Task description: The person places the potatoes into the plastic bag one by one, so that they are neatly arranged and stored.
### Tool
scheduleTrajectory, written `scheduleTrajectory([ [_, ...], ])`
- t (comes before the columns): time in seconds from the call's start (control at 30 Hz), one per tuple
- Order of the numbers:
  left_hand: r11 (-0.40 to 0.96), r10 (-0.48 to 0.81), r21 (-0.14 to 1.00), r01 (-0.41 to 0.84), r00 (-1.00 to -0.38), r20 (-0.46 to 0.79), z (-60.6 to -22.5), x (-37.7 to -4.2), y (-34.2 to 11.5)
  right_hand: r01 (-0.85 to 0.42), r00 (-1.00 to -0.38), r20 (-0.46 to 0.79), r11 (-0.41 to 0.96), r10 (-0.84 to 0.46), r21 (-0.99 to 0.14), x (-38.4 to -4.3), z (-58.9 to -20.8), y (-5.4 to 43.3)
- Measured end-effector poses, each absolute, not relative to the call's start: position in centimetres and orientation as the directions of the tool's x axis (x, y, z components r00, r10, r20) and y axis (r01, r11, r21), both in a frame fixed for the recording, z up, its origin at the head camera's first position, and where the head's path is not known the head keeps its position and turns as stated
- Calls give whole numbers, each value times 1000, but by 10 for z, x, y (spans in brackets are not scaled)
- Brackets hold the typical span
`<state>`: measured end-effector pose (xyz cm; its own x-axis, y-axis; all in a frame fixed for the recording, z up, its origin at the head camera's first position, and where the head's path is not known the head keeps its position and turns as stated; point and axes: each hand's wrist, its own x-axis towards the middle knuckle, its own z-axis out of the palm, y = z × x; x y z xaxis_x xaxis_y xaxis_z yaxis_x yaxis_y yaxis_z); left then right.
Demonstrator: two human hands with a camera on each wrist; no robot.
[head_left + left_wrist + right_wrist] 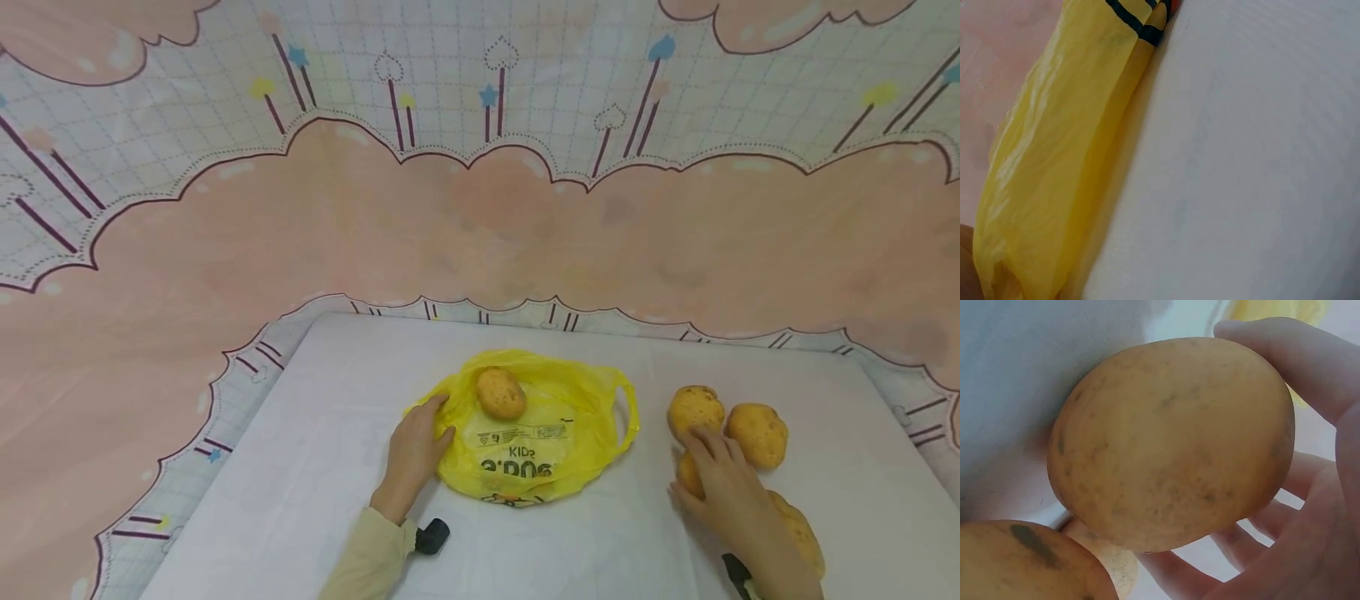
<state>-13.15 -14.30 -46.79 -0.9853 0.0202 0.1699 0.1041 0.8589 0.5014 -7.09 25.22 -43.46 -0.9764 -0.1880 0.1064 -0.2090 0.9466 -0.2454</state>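
Observation:
A yellow plastic bag [577,454] with dark printing lies spread with its mouth gaping, and one potato [501,393] sits inside it. At the bag's left rim, my left hand [411,454] holds the plastic between thumb and fingers; the left wrist view shows mostly the bag's side [1066,156]. My right hand [723,496], to the right of the bag, grips a potato [1172,444] with thumb on one side and fingers on the other. Two potatoes lie just beyond that hand, a round one [694,410] and another [757,435]. A further potato [798,533] is partly hidden by the right wrist.
Everything lies on a white-covered table [300,417]. The bag's loop handle [628,412] points right, towards the potatoes. A pink patterned cloth [480,225] hangs behind the table. A small black device [432,537] is at the left wrist.

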Motion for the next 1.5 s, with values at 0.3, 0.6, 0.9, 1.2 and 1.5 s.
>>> scheduleTrajectory([
  [0.3,860,18,501,98,-986,163,-469,-132,-143,-153,-988,36,953,-149,-263,-70,-433,254],
  [0.6,857,23,506,102,-987,161,-471,-133,-143,-118,-992,-12,950,-127,-291,-71,-432,255],
  [0.9,859,22,502,102,-986,163,-472,-132,-144,-168,-986,50,942,-160,-292,-74,-426,252],
  [1.2,859,18,503,100,-986,165,-470,-132,-145,-308,-938,257,901,-233,-305,-79,-420,247],
  [1.5,860,18,500,101,-986,167,-469,-131,-143,-389,-881,394,876,-263,-284,-86,-417,238],
])
